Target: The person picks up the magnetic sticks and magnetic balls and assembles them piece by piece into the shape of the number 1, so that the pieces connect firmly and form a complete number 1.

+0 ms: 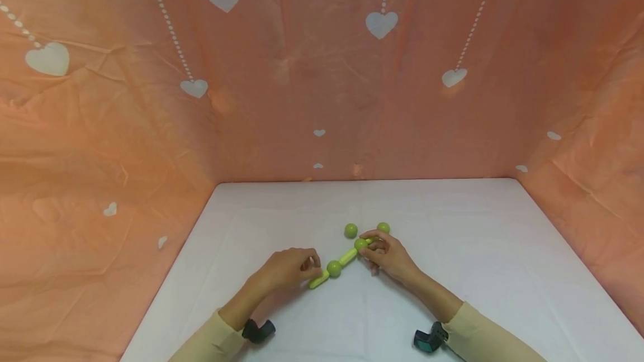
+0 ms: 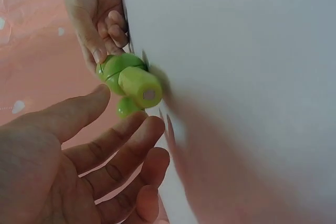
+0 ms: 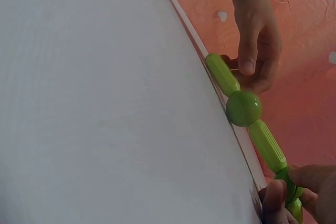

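Observation:
A row of light green ridged rods and green balls lies slantwise on the white table. My right hand (image 1: 391,258) pinches one ball (image 1: 360,244) between thumb and fingers. From that ball a rod (image 1: 347,257) runs to another ball (image 1: 334,268), and an end rod (image 1: 319,279) points toward my left hand (image 1: 292,268). The left wrist view shows a small silvery disc (image 2: 149,94) in that rod's tip; the left thumb and fingers are spread apart beside it, holding nothing. Beyond the right fingers, a further rod, partly hidden, leads toward a far ball (image 1: 383,228).
A separate green ball (image 1: 350,230) sits just behind the row. White cloth covers the table (image 1: 453,217). Orange sheets with white hearts (image 1: 382,24) enclose the back and both sides. Dark wrist-worn devices (image 1: 259,331) sit at both sleeves.

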`<act>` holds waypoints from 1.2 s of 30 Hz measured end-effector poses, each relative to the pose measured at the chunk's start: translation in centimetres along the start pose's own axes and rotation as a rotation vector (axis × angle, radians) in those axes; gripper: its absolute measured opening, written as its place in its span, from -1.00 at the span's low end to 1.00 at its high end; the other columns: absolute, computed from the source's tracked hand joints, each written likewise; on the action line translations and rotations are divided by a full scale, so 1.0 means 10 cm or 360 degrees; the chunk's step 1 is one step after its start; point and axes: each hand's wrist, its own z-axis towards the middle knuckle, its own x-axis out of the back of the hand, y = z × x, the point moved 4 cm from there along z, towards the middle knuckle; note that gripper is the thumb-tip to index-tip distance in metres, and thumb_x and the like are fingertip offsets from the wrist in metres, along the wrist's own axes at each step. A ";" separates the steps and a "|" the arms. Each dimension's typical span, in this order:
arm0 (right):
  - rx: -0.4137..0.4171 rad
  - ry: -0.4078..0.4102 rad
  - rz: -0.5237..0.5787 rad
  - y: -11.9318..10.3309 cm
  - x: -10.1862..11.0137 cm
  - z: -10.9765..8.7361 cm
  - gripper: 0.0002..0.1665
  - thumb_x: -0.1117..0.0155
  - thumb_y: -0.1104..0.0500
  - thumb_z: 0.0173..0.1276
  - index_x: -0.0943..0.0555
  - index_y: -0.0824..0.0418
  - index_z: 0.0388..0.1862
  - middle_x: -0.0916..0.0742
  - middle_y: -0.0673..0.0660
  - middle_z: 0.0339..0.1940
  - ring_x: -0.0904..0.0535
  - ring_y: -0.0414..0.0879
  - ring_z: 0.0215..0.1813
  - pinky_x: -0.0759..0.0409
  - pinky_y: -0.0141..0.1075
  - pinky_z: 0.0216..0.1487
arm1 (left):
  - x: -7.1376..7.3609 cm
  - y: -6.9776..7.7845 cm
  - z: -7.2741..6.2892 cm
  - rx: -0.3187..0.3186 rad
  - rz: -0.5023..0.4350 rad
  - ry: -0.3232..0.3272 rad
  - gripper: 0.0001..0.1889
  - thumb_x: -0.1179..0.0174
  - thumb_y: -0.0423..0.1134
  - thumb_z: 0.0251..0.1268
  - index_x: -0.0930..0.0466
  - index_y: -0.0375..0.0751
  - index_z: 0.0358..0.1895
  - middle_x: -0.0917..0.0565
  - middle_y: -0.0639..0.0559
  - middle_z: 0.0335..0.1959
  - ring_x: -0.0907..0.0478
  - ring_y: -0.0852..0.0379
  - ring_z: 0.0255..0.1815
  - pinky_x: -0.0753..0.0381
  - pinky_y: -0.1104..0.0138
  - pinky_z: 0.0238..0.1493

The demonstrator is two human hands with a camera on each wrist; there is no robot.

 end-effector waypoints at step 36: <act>-0.0003 0.0017 -0.0053 0.01 0.00 0.00 -0.50 -0.43 0.24 0.52 -0.55 0.34 0.35 -0.73 0.30 -0.28 -0.59 -0.16 -0.52 -0.63 -0.35 -0.45 | 0.20 0.00 0.79 -0.0158 0.0016 0.0130 -0.78 -0.33 -0.12 0.57 -0.70 -0.03 0.15 -0.73 0.14 -0.07 -0.61 0.19 -0.15 -0.63 0.24 -0.13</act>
